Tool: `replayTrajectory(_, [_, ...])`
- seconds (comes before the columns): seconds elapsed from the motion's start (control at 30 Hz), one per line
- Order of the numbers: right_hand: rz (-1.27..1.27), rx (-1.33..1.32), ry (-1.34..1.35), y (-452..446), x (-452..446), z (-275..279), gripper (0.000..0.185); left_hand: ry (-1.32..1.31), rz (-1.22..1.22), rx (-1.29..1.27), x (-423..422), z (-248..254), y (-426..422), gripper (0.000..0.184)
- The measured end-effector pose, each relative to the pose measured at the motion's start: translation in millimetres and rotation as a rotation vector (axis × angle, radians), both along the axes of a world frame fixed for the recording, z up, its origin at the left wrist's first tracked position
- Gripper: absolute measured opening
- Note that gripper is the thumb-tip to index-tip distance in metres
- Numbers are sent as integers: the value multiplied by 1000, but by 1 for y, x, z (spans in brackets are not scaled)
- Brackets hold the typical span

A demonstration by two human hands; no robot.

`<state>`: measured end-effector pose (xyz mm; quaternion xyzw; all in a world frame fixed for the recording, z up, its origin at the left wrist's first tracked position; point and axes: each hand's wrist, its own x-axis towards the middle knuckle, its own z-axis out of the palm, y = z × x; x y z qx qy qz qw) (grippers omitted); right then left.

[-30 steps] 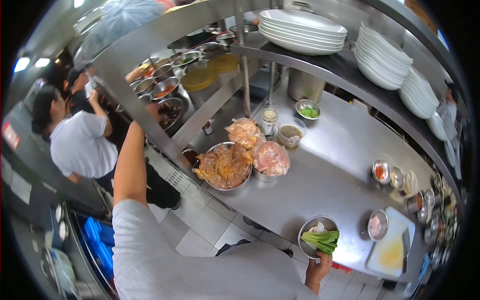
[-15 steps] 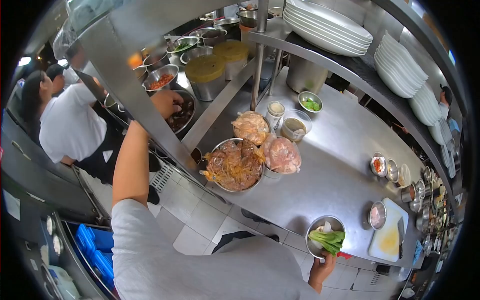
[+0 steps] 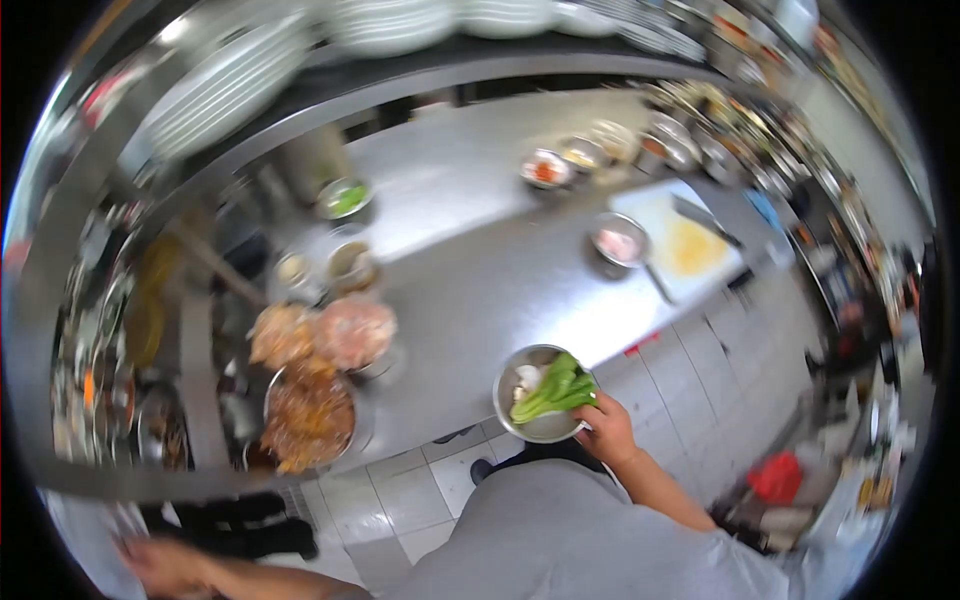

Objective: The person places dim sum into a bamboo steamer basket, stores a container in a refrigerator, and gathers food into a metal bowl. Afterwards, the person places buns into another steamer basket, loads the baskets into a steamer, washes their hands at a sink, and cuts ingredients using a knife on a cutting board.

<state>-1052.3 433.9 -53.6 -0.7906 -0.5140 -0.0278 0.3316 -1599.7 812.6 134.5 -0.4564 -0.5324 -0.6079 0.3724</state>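
My right hand [image 3: 606, 428] grips the rim of a steel bowl [image 3: 545, 430] at the front edge of the steel counter. In the bowl lie a green leafy vegetable [image 3: 556, 388] and some white pieces [image 3: 526, 378]. My left hand [image 3: 165, 566] is low at the left, off the counter and smeared by motion; whether it holds anything cannot be made out. Nearest to it on the counter is a large bowl [image 3: 308, 418] of brown, plastic-wrapped food. Behind that stand bags of pale food [image 3: 284, 334] and pink meat [image 3: 356, 330].
On the right of the counter [image 3: 470, 270] are a small bowl of pink meat [image 3: 618, 243] and a white cutting board [image 3: 690, 255] with a knife [image 3: 705, 220]. A shelf of stacked white plates [image 3: 390, 25] runs overhead. Someone in dark trousers [image 3: 230, 525] stands at lower left.
The view has swung right. My left hand has left the bowl of dark pieces and dropped to the lower left. My right hand still has the steel bowl.
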Motion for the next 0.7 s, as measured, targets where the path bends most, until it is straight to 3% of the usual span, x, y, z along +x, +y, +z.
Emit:
replayTrajectory(0.03, [-75,-1,7,-8,-1,-2,35,-112,-247,253,-36,-28,9,24])
replayTrajectory(0.07, [-63,1,9,-15,3,-6,35,-460,-452,447,1,-27,-3,23])
replayTrajectory(0.1, [-31,2,9,-23,6,-7,35,-128,-163,302,67,-5,-45,24])
replayTrajectory(0.17, [-24,1,11,-37,15,-1,35,-538,-677,138,181,3,-79,23])
replayTrajectory(0.2, [6,8,18,-43,24,2,35,-639,-1123,108,230,3,-93,23])
replayTrajectory(0.23, [2,19,15,-51,36,3,35,-633,-1307,-25,291,-2,-119,23])
replayTrajectory(0.27, [-2,26,-18,-60,43,3,35,-579,-1376,-219,343,-14,-147,26])
replayTrajectory(0.3, [-8,33,-51,-71,52,3,36,-54,-1408,-353,377,-31,-170,23])
replayTrajectory(0.33, [-18,39,-85,-85,65,3,37,-73,-1709,-325,427,-72,-191,21])
replayTrajectory(0.37, [-37,48,-87,-102,78,2,37,179,-1862,-488,473,-78,-222,17])
replayTrajectory(0.4, [-57,75,-104,-122,93,3,37,621,-1793,-714,506,-75,-259,24])
replayTrajectory(0.47, [-102,107,-124,-169,127,3,36,1086,-1916,-846,570,-108,-313,34])
replayTrajectory(0.5, [-136,109,-106,-198,143,1,34,1107,-1931,-830,599,-124,-335,34])
replayTrajectory(0.57, [-200,119,-84,-254,173,-4,32,838,-2194,-819,648,-148,-374,39])
replayTrajectory(0.6, [-251,77,-13,-284,186,-6,32,858,-2212,-814,672,-149,-397,39])
replayTrajectory(0.67, [-315,30,64,-328,204,-4,32,583,-2068,-1081,718,-148,-438,38])
replayTrajectory(0.7, [-393,36,50,-344,210,-1,32,583,-2079,-1088,737,-150,-448,38])
